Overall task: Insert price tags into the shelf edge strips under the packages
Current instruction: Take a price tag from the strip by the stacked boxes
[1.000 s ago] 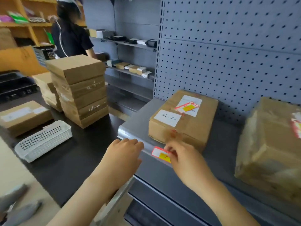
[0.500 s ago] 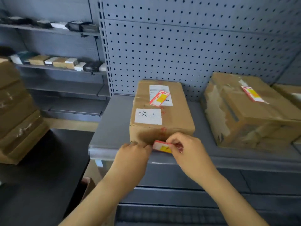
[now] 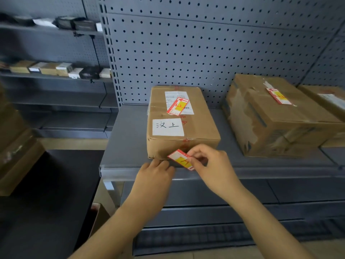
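A red, white and yellow price tag (image 3: 180, 159) is pinched between the fingers of my right hand (image 3: 211, 165), tilted, just above the clear edge strip (image 3: 119, 172) of the grey shelf (image 3: 127, 139). My left hand (image 3: 155, 174) rests on the strip right below the tag, fingers curled over its top edge. Directly behind stands a brown cardboard package (image 3: 182, 126) with a white handwritten label and another red tag lying on its top. A second, larger torn package (image 3: 276, 116) sits to the right with a red tag on top.
A third box (image 3: 328, 100) shows at the far right. Grey pegboard (image 3: 205, 53) backs the shelf. Lower shelves (image 3: 224, 212) lie beneath. At left are a black counter (image 3: 46, 202), stacked cardboard boxes (image 3: 16, 152) and side shelves with small boxes (image 3: 56, 69).
My view swung from the counter to face the shelf squarely. My right hand lifted the tag from the strip's face to just above its top edge, tilting it; my left hand stayed on the strip.
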A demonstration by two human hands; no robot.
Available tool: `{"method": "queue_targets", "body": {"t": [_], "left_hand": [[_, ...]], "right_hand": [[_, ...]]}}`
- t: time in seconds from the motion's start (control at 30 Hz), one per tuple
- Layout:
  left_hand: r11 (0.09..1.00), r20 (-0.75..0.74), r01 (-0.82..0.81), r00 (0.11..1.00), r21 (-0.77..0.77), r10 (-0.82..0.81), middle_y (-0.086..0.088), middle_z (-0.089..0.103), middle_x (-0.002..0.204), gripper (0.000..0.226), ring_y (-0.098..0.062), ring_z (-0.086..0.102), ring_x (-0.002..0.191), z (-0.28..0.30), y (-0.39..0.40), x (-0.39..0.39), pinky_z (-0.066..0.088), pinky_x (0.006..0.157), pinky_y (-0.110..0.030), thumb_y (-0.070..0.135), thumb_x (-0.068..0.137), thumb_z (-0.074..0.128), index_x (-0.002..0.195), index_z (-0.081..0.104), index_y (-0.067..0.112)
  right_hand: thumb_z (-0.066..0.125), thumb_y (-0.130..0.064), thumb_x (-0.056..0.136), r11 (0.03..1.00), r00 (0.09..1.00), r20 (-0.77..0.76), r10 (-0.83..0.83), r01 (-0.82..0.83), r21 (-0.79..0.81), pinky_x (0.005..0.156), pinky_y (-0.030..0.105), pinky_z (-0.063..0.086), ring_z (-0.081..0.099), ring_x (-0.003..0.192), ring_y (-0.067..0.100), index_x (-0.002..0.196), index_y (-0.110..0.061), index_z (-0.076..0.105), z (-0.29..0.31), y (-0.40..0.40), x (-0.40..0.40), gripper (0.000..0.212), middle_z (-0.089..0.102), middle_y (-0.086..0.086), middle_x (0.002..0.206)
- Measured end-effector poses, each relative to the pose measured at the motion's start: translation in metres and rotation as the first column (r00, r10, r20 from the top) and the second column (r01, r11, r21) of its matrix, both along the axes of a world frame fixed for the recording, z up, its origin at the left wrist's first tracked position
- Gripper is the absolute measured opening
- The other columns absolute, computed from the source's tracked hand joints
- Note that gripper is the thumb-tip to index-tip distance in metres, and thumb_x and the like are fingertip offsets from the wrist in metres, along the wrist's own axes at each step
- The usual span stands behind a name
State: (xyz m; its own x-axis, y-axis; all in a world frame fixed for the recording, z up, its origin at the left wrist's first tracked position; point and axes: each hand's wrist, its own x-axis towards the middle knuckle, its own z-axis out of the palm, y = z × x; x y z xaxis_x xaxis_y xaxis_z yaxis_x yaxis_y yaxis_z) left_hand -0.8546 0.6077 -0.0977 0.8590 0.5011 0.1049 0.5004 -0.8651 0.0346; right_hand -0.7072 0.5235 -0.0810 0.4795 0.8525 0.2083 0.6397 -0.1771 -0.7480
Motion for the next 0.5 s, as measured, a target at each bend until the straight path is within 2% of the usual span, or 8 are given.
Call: {"method": "queue_targets", "body": {"t": [0.07, 0.17, 0.23, 0.3, 0.33, 0.5], "left_hand": [[1.000, -0.009, -0.004, 1.000, 0.017, 0.004, 0.005, 0.066, 0.064, 0.041, -0.018, 0.063, 0.057, 0.004, -0.002, 0.001, 0.047, 0.045, -0.026, 0.011, 0.031, 0.085, 0.068, 0.071, 0.022], [1.000, 0.011, -0.023, 1.000, 0.005, 0.023, 0.005, 0.066, 0.068, 0.042, -0.016, 0.063, 0.060, 0.004, -0.003, 0.003, 0.048, 0.048, -0.026, 0.011, 0.034, 0.086, 0.072, 0.072, 0.023], [0.999, 0.021, -0.031, 0.999, -0.025, 0.031, 0.003, 0.068, 0.085, 0.036, -0.017, 0.064, 0.077, 0.008, -0.005, 0.004, 0.050, 0.064, -0.028, 0.013, 0.055, 0.081, 0.089, 0.071, 0.022], [0.999, -0.005, -0.052, 0.999, -0.009, 0.052, 0.001, 0.061, 0.114, 0.033, -0.019, 0.056, 0.104, 0.009, -0.005, 0.008, 0.043, 0.088, -0.030, 0.012, 0.083, 0.059, 0.115, 0.060, 0.021], [0.998, -0.003, -0.056, 0.998, 0.013, 0.057, 0.001, 0.058, 0.121, 0.034, -0.020, 0.051, 0.111, 0.008, -0.004, 0.009, 0.039, 0.094, -0.030, 0.012, 0.088, 0.051, 0.121, 0.055, 0.021], [0.998, -0.014, -0.066, 0.998, 0.020, 0.067, -0.002, 0.055, 0.124, 0.031, -0.021, 0.049, 0.113, 0.009, -0.005, 0.014, 0.037, 0.094, -0.030, 0.011, 0.091, 0.045, 0.120, 0.053, 0.018]], "right_hand": [[0.068, -0.009, 0.084, 1.000, 1.000, -0.018, 0.005, -0.005, 0.019, 0.064, 0.014, 0.052, 0.066, 0.075, 0.000, 0.086, -0.021, 0.067, 0.000, 0.000, 0.001, 0.012, 0.071, -0.009, 0.080], [0.068, -0.010, 0.085, 0.999, 1.000, -0.015, 0.020, -0.019, 0.034, 0.064, 0.010, 0.051, 0.064, 0.079, -0.003, 0.089, -0.017, 0.067, -0.002, 0.001, 0.003, 0.009, 0.069, -0.009, 0.080], [0.068, -0.011, 0.085, 0.999, 1.000, -0.011, 0.025, -0.025, 0.042, 0.064, 0.009, 0.051, 0.064, 0.081, -0.004, 0.090, -0.017, 0.067, -0.002, 0.002, 0.004, 0.008, 0.069, -0.010, 0.081], [0.068, -0.011, 0.085, 0.998, 0.999, -0.004, 0.034, -0.034, 0.058, 0.065, 0.009, 0.051, 0.064, 0.081, -0.004, 0.090, -0.018, 0.066, -0.002, 0.003, 0.005, 0.008, 0.068, -0.012, 0.080], [0.068, -0.011, 0.085, 0.997, 0.999, -0.001, 0.041, -0.041, 0.068, 0.066, 0.009, 0.051, 0.065, 0.081, -0.004, 0.090, -0.018, 0.066, -0.002, 0.004, 0.005, 0.009, 0.067, -0.014, 0.080], [0.067, -0.013, 0.086, 0.995, 0.996, 0.037, 0.078, -0.080, 0.058, 0.069, 0.018, 0.055, 0.066, 0.083, 0.000, 0.090, -0.022, 0.064, -0.003, 0.006, 0.005, 0.011, 0.069, -0.011, 0.085]]}}
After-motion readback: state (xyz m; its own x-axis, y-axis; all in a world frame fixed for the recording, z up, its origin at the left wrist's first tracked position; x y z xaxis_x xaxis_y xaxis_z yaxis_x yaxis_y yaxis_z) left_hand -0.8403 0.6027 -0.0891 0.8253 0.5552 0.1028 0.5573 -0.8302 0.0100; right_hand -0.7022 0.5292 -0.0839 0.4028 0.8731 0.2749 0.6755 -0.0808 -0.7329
